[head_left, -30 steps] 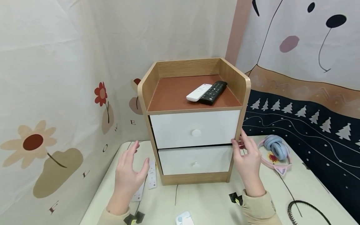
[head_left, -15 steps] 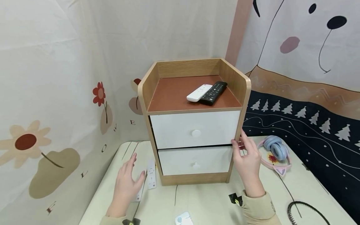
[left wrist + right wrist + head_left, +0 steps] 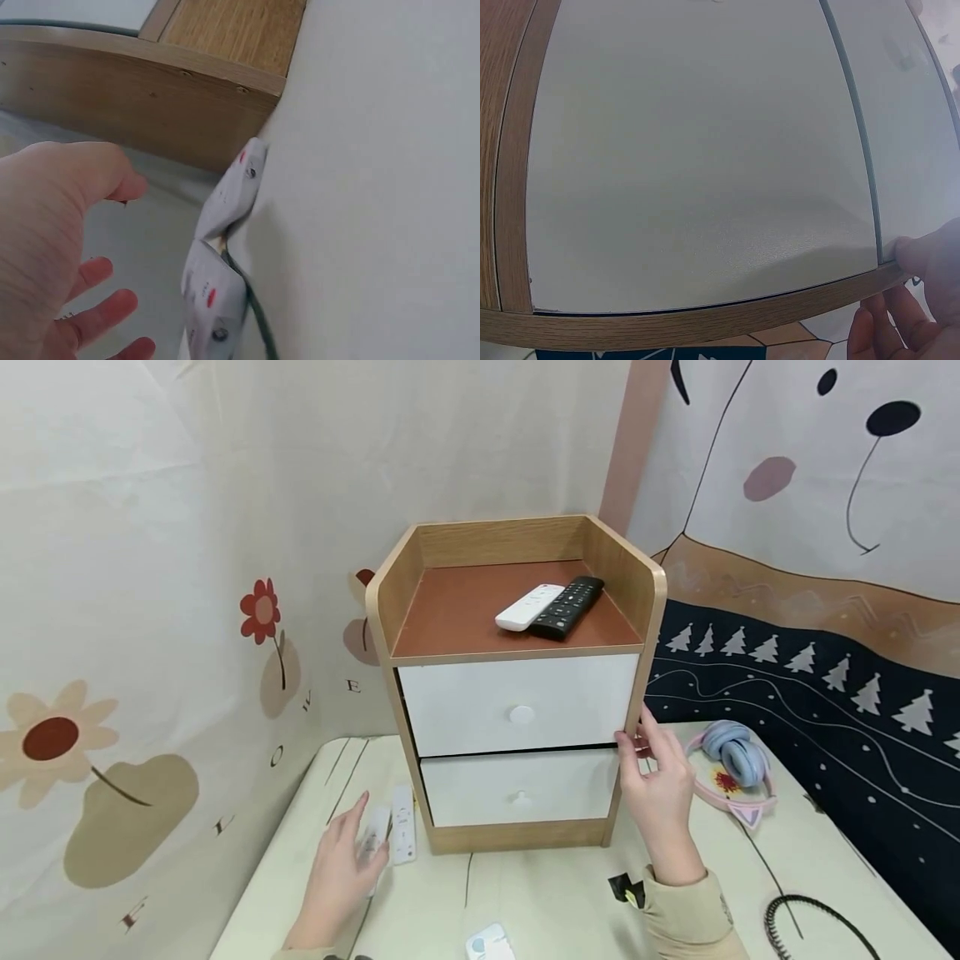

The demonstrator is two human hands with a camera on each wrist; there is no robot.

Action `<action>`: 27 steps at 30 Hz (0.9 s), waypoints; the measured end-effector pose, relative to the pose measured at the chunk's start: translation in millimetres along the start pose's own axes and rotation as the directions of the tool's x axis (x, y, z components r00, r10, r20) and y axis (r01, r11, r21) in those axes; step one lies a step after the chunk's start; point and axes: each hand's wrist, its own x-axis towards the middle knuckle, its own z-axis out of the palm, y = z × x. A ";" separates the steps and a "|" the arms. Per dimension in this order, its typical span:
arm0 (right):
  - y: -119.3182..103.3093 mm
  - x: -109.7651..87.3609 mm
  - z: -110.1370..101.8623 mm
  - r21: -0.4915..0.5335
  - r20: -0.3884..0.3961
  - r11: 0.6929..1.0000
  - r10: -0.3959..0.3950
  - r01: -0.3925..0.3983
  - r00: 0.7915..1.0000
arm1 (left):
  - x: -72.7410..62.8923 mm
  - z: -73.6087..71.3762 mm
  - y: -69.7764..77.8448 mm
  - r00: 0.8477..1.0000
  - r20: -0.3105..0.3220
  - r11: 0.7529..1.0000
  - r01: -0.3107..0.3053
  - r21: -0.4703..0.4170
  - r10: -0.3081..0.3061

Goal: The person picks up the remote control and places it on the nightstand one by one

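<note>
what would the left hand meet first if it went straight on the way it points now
Probably the nearer white strip, just ahead of the left hand in the left wrist view; the hand's height is unclear, so it might pass over.

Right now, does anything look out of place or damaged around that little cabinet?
I see nothing spilled or broken. What looks slightly untidy is on top of the cabinet: the white remote and black remote lie slanted, out of line with its edges.
</note>
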 end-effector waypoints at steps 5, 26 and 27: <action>-0.2 -0.8 0.4 0.001 -0.006 1.000 -0.019 0.019 1.000 | -2.4 3.9 -5.3 0.994 0.093 0.998 0.058 0.029 -0.061; -1.1 0.9 1.0 0.002 -0.020 0.999 -0.043 0.043 0.999 | -3.4 2.2 -6.9 0.964 0.140 0.965 0.201 0.170 -0.225; -1.2 0.9 1.0 0.003 -0.020 0.999 -0.043 0.043 0.999 | -3.4 1.7 -7.0 0.964 0.138 0.964 0.203 0.171 -0.227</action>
